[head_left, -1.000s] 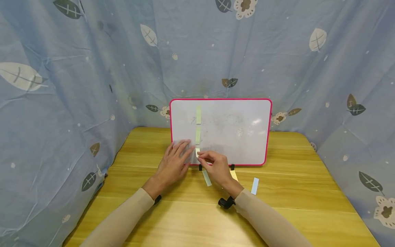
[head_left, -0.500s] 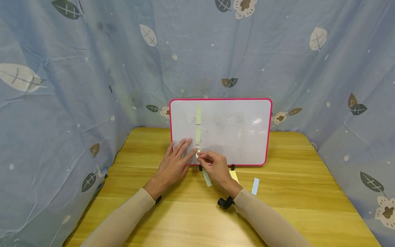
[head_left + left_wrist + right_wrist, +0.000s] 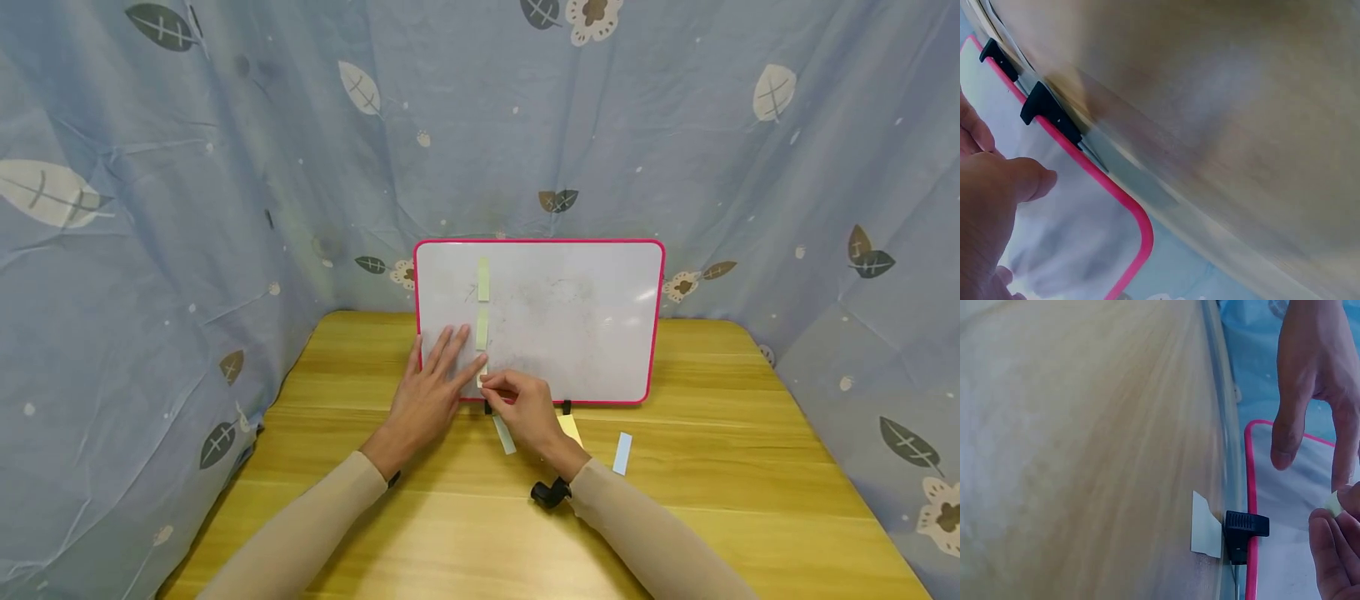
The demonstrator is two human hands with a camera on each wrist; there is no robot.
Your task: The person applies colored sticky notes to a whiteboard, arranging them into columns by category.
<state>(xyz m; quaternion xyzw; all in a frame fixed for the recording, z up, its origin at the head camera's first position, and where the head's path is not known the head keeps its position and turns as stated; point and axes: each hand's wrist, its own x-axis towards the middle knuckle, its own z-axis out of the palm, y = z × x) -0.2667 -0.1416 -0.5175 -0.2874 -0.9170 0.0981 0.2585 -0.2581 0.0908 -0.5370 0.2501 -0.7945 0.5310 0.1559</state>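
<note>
A whiteboard [image 3: 570, 325] with a pink frame stands upright on the table. My right hand [image 3: 528, 410] pinches the lower end of a pale paper strip [image 3: 1333, 505] between thumb and fingertips, low on the board. My left hand [image 3: 426, 398] lies with spread, straight fingers against the board's lower left; its index fingertip touches the upper part of that strip. Above, two light green paper strips, an upper one [image 3: 483, 281] and a lower one [image 3: 482, 330], are stuck in a column. In the left wrist view the left thumb [image 3: 1035, 179] is extended; the pale strip is hidden there.
On the wooden table [image 3: 712, 500] in front of the board lie a pale green strip [image 3: 504, 435], a yellow paper piece [image 3: 570, 430] and a light blue strip [image 3: 622, 454]. Black feet, one a left foot [image 3: 1050, 114], grip the board's bottom edge. A patterned curtain [image 3: 480, 125] surrounds the table.
My left hand has slid slightly up and right, its index fingertip coming onto the pale strip's upper part. The right hand keeps its pinch and has moved slightly downward.
</note>
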